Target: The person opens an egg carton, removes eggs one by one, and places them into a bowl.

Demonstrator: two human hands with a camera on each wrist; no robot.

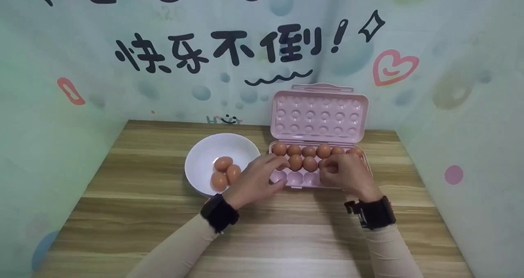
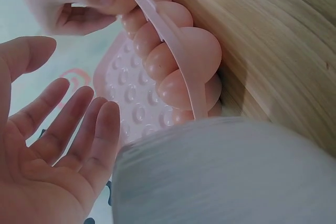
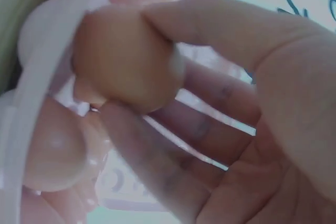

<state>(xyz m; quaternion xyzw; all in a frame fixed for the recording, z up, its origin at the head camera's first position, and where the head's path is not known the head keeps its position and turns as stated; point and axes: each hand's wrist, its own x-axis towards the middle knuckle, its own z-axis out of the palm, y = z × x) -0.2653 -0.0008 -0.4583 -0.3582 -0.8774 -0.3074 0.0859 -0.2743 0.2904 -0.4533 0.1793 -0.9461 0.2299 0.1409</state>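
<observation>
A pink plastic egg carton lies with its lid raised at the back. Brown eggs fill the back row and sit along the middle row; pink cups show in the front row. With thumb and fingers my right hand pinches a brown egg at the right part of the middle row. My left hand hovers between the carton's left end and a white bowl, its fingers loosely extended with nothing in them. Three brown eggs rest in that bowl, partly overlapped by the left hand.
Both things stand on a wood-grain table, near its back edge. A printed cloth backdrop rises right behind the raised lid and continues along both sides. Each wrist wears a black strap with a camera.
</observation>
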